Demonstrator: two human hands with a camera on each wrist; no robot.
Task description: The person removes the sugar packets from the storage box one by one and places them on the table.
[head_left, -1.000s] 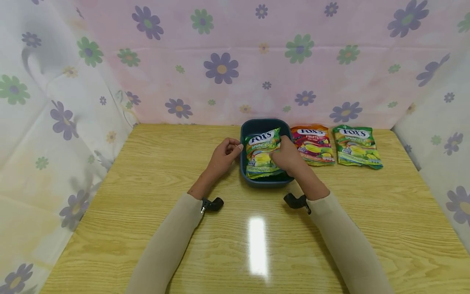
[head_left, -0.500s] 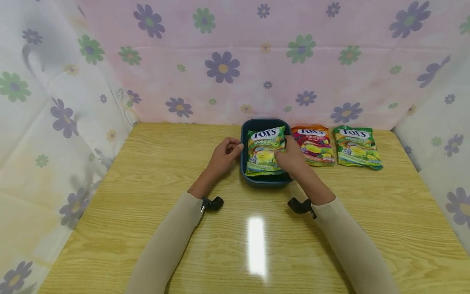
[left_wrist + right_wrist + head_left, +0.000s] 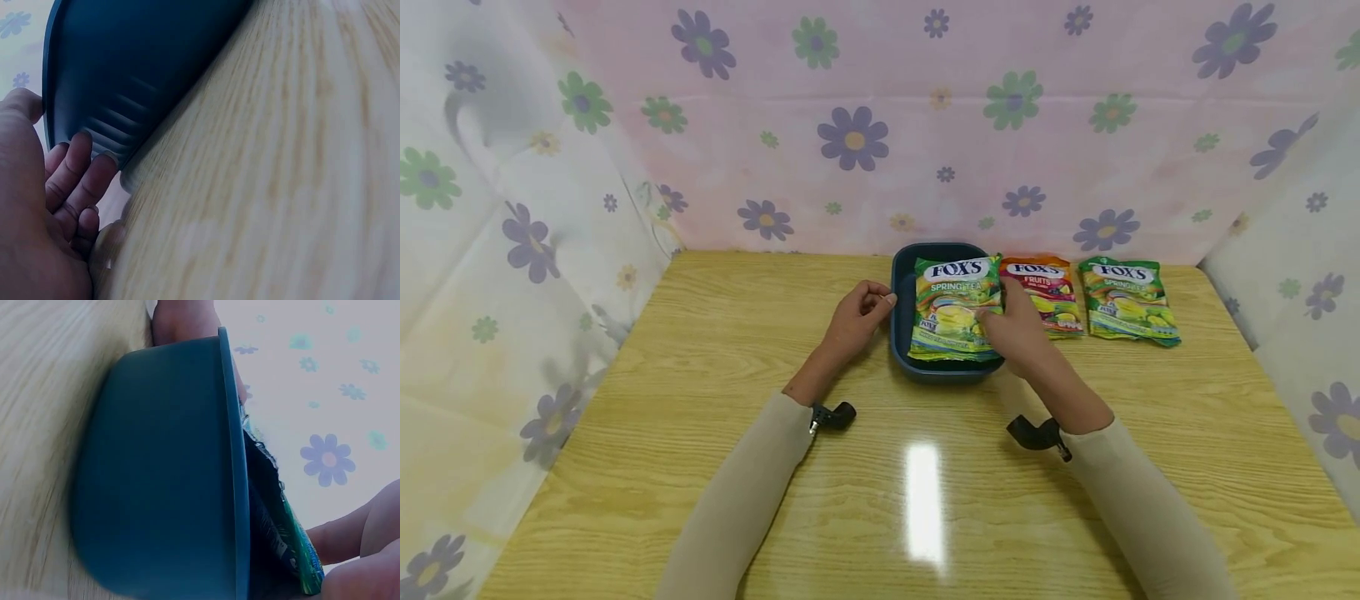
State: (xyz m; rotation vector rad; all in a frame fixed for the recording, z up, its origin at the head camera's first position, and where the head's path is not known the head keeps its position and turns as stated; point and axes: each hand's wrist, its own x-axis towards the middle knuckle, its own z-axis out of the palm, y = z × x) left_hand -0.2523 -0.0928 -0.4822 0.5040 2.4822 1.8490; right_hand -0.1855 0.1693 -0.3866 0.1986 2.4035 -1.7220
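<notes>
A dark teal plastic tub [image 3: 946,377] stands near the back of the wooden table. My left hand [image 3: 854,318] is at its left side, thumb at the rim and bent fingers against the outer wall, as the left wrist view shows. My right hand [image 3: 1017,327] pinches the right edge of a green Fox's Spring Tea candy bag [image 3: 955,292], thumb on the front face. The bag leans over the tub's opening and covers most of the inside. In the right wrist view, the bag [image 3: 303,556] sticks up past the rim between thumb and fingers.
A red Fox's Fruits candy bag [image 3: 1051,293], partly hidden by my right hand, lies right of the tub. Another green Spring Tea bag [image 3: 1129,302] lies beside it. A flowered cloth [image 3: 880,200] hangs behind the table [image 3: 737,333].
My right hand has shifted right, bringing the green candy bag up and rightwards in the tub and straightening its tilt. The left hand has stayed in place.
</notes>
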